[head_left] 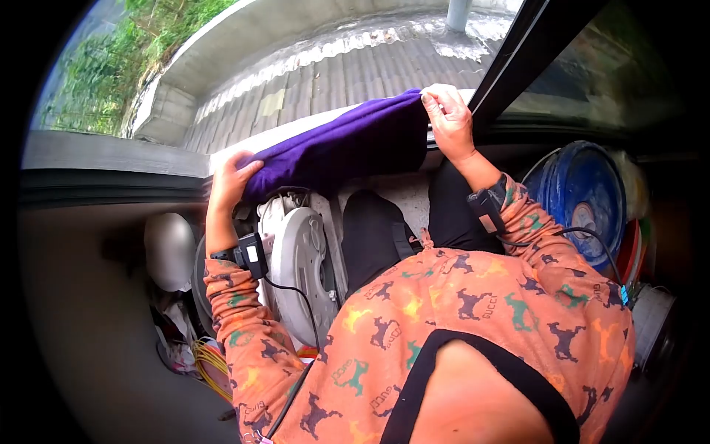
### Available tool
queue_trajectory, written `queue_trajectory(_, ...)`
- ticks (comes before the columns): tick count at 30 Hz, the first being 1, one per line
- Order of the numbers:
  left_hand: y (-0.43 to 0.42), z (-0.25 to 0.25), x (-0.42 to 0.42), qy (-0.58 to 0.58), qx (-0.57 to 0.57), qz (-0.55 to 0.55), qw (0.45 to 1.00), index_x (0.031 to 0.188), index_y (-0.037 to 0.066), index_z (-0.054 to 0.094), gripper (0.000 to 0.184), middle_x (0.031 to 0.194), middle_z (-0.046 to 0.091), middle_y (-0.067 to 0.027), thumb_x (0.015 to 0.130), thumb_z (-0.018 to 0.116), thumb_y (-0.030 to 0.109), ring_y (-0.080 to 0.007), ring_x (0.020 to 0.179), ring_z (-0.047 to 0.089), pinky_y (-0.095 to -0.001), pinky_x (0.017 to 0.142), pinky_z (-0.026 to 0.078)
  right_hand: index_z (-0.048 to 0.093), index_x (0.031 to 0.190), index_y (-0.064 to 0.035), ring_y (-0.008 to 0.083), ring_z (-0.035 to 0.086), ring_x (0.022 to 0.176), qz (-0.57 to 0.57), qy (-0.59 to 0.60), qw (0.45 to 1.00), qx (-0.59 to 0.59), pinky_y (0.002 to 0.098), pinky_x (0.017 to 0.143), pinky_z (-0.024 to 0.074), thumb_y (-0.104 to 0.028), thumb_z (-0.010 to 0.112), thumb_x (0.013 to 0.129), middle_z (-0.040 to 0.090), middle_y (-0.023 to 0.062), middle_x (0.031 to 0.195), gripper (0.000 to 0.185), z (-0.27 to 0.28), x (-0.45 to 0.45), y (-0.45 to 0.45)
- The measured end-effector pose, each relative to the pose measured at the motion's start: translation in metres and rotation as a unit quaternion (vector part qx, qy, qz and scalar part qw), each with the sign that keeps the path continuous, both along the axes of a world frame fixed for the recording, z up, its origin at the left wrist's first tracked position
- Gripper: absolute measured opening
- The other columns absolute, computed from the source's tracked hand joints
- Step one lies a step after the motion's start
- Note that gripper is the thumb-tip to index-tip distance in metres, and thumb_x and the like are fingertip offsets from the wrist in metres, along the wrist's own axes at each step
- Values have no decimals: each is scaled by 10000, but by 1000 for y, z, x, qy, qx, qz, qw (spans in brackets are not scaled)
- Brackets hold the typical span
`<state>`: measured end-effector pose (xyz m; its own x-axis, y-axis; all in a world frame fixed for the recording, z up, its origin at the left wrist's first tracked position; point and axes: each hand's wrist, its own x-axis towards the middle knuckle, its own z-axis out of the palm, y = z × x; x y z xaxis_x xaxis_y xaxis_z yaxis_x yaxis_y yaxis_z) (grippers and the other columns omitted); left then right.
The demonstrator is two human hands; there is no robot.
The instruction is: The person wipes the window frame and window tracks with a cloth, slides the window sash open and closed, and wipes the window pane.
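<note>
A purple cloth is stretched between my two hands in front of the open window, hanging down over the inner side of the sill. My left hand grips its left end, with the thumb on top and the other fingers hidden behind or beneath. Higher up, my right hand pinches the cloth's upper right corner between thumb and fingers. The cloth's lower part lies in shadow and looks almost black. Both wrists carry a strapped black device with a cable.
Below the window, a white plastic appliance stands by my left leg. A blue round lid or tub leans at the right. A dark window frame rises on the right. Outside lies a corrugated roof. Yellow cables lie at lower left.
</note>
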<state>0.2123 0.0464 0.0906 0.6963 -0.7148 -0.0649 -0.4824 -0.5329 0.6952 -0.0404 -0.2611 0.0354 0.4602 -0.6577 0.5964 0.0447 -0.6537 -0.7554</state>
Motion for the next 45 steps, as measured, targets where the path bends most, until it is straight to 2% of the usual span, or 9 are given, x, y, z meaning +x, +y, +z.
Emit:
queue_trajectory(5,21,-6,10,111,-68,93,987,874,17,636,172,795,620,-14,831,679,178,-75,733,548,-240,678,464,605,906,-116,297,596,621,8,101,994,49,372,594,467,-259,546,907,592,91,685,155,-8,10,15)
queue_trajectory(9,15,-36,16,-216,115,52,968,938,11,626,310,911,613,-238,819,638,297,-403,862,596,-430,757,461,611,965,-140,313,621,764,3,213,975,-59,391,644,471,-311,540,897,626,102,791,198,-35,50,-5)
queue_trajectory(14,-26,-85,5,-258,295,70,917,1135,157,545,303,1047,604,-186,864,569,288,-369,908,610,-476,745,492,604,1029,-150,317,588,909,33,283,954,-89,422,728,491,-337,612,831,557,95,1013,272,-82,49,9)
queue_trajectory(18,-60,-115,-11,-286,169,177,926,1154,145,552,354,1158,540,-174,823,629,245,-364,997,580,-447,798,490,606,1054,-158,274,547,956,113,348,919,-147,394,773,478,-325,640,797,553,87,980,308,-105,29,21)
queue_trajectory(20,-68,-128,-17,-236,187,86,950,1098,104,586,351,1179,526,-168,787,669,245,-370,1034,550,-441,839,471,610,1039,-125,269,534,981,87,301,930,-189,392,781,474,-336,644,789,557,87,988,329,-110,22,23)
queue_trajectory(30,-93,-104,-52,-221,388,-6,895,1198,122,597,752,1246,517,-119,786,419,725,-307,1188,461,-455,928,403,671,843,-45,282,534,955,71,487,856,-159,420,847,395,-615,561,754,594,128,951,587,-85,59,48)
queue_trajectory(36,-69,-138,-19,-77,267,9,961,1230,114,571,736,1306,459,-196,846,337,696,-386,1200,438,-505,966,368,655,942,-24,306,493,1064,208,366,894,-154,435,886,378,-580,589,753,553,155,1081,591,-97,120,107)
queue_trajectory(41,-101,-120,-47,-120,350,101,924,1161,86,610,697,1295,449,-186,848,386,667,-408,1171,431,-548,935,370,586,1124,-66,321,448,1144,297,356,879,-111,426,971,362,-403,682,736,527,148,1146,523,-91,104,93)
queue_trajectory(45,-107,-136,-84,-309,271,71,909,1079,115,637,500,1151,511,-107,804,575,529,-305,1028,480,-465,835,389,614,976,-101,275,570,890,69,286,934,-203,411,747,458,-310,629,796,595,86,937,277,-110,44,22)
